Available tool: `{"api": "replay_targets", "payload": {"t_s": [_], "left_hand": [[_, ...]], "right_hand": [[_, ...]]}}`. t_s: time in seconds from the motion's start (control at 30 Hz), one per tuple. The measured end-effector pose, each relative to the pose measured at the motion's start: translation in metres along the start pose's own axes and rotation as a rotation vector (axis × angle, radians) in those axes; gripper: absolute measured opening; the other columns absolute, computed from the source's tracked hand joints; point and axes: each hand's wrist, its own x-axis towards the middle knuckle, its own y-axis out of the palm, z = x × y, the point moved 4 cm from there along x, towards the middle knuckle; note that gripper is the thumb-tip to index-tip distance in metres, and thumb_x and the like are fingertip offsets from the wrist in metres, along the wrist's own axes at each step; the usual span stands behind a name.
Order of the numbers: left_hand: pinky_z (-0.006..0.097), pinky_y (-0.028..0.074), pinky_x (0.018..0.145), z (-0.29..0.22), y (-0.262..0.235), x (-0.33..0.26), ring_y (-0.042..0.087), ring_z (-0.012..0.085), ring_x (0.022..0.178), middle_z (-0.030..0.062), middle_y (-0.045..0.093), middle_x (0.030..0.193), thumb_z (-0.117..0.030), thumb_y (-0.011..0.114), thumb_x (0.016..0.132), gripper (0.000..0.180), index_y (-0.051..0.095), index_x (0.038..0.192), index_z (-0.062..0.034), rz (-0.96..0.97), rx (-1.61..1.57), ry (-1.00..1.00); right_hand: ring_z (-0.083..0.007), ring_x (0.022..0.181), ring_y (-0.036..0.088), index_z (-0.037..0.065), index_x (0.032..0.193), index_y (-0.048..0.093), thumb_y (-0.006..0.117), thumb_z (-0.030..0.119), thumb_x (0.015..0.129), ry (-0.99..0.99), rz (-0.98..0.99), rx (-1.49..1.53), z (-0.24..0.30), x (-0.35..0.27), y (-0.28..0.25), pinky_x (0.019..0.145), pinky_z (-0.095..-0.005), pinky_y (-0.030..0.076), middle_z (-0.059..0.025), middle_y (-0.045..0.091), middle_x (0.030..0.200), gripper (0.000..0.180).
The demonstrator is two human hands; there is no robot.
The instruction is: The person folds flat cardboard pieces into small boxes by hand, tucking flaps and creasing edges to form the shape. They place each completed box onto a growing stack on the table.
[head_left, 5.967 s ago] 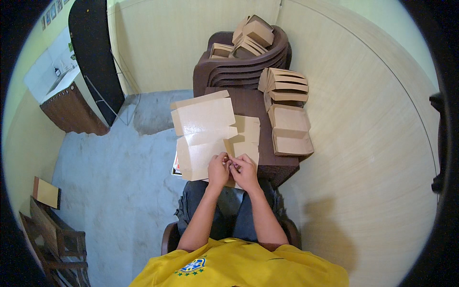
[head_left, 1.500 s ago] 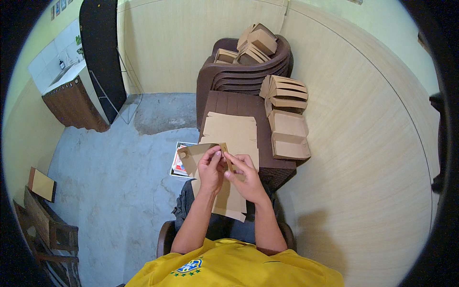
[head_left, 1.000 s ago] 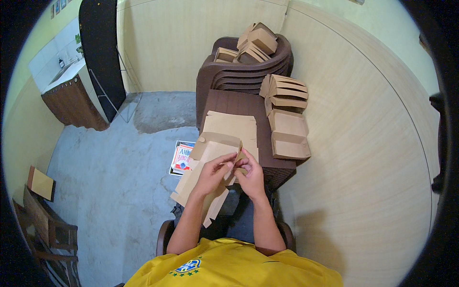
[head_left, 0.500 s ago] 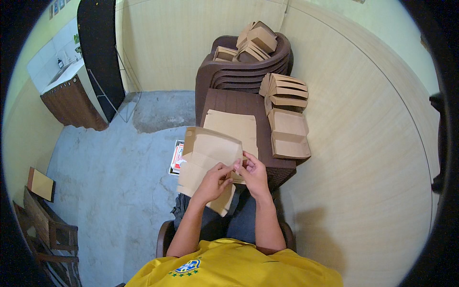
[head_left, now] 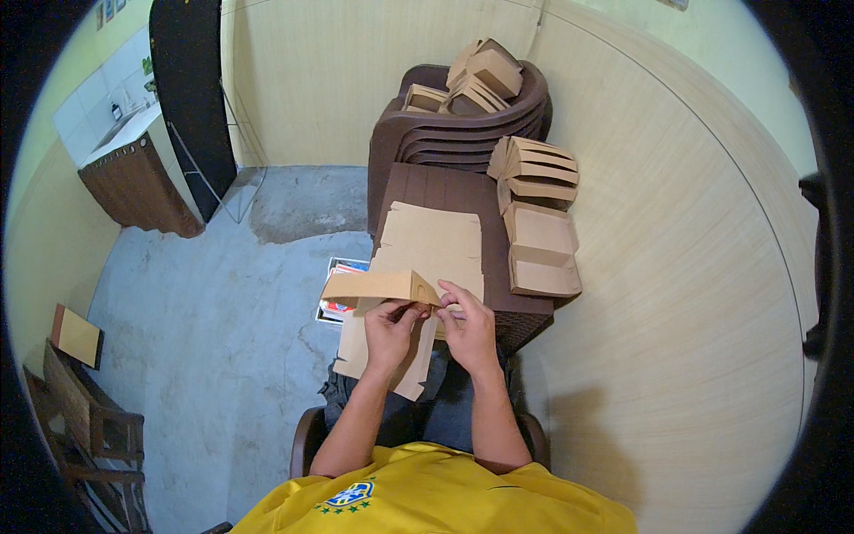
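A brown cardboard box, partly folded, is held up over my lap with one wall standing and a long flat panel hanging toward me. My left hand is closed on its near edge, thumb and fingers pinching the board. At the corner, my right hand pinches a small flap, its index finger raised. The fingertips of both hands almost meet there. Just beyond lies a flat cardboard blank on the brown table. What the fingers press inside the corner is partly hidden.
Folded boxes and an opened box line the table's right side by the wall. Stacked brown chairs behind carry more boxes. A white container with printed items sits left of the table. Wooden furniture stands far left.
The box has tilted, its raised wall coming down and nearer to me. My hands have shifted slightly and now work at its corner, the left hand turned more upright.
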Motion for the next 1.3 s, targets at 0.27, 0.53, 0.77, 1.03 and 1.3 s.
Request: {"api": "replay_targets", "payload": {"t_s": [0.27, 0.53, 0.77, 1.03, 1.3], "left_hand": [[0.028, 0.059, 0.082, -0.013, 0.006, 0.003, 0.072, 0.0149, 0.09, 0.0104, 0.075, 0.1, 0.003, 0.072, 0.1, 0.012, 0.079, 0.108, 0.0079, 0.057, 0.096, 0.036], [0.029, 0.058, 0.083, -0.01, 0.008, 0.001, 0.07, 0.0137, 0.088, 0.0072, 0.074, 0.099, 0.001, 0.069, 0.103, 0.01, 0.072, 0.111, 0.0042, 0.086, 0.034, 0.049], [0.03, 0.057, 0.086, -0.002, 0.009, 0.004, 0.069, 0.0146, 0.092, 0.007, 0.073, 0.103, 0.0, 0.068, 0.104, 0.01, 0.07, 0.113, 0.0019, 0.129, -0.04, -0.004], [0.031, 0.056, 0.087, 0.002, 0.006, 0.005, 0.068, 0.0143, 0.093, 0.0072, 0.074, 0.105, -0.002, 0.069, 0.103, 0.011, 0.071, 0.114, 0.0005, 0.14, -0.09, -0.1], [0.029, 0.057, 0.083, 0.001, 0.007, 0.004, 0.068, 0.0135, 0.094, 0.0064, 0.073, 0.105, -0.004, 0.071, 0.103, 0.012, 0.07, 0.115, -0.0004, 0.196, -0.107, -0.135]], "right_hand": [[-0.0211, 0.091, 0.075, 0.001, 0.131, 0.06, 0.072, -0.004, 0.097, -0.052, -0.006, -0.058, -0.004, 0.01, -0.002, 0.074, -0.0345, 0.064, -0.0136, 0.075, 0.1, 0.037], [-0.0122, 0.091, 0.072, 0.002, 0.122, 0.06, 0.074, -0.005, 0.095, 0.055, 0.027, 0.075, -0.003, 0.012, -0.005, 0.071, -0.0298, 0.062, -0.0099, 0.077, 0.098, 0.031], [-0.0118, 0.094, 0.069, 0.001, 0.12, 0.057, 0.073, -0.007, 0.097, 0.129, 0.104, 0.224, -0.014, 0.016, -0.005, 0.076, -0.0296, 0.064, -0.008, 0.073, 0.104, 0.029], [-0.0132, 0.096, 0.068, 0.002, 0.114, 0.057, 0.075, -0.007, 0.094, 0.19, 0.151, 0.37, -0.03, 0.018, 0.0, 0.08, -0.0317, 0.064, -0.0071, 0.071, 0.101, 0.029], [-0.0124, 0.088, 0.068, 0.002, 0.109, 0.055, 0.078, -0.01, 0.091, 0.176, 0.153, 0.383, -0.035, 0.019, -0.002, 0.078, -0.0301, 0.065, -0.0075, 0.071, 0.096, 0.032]]}}
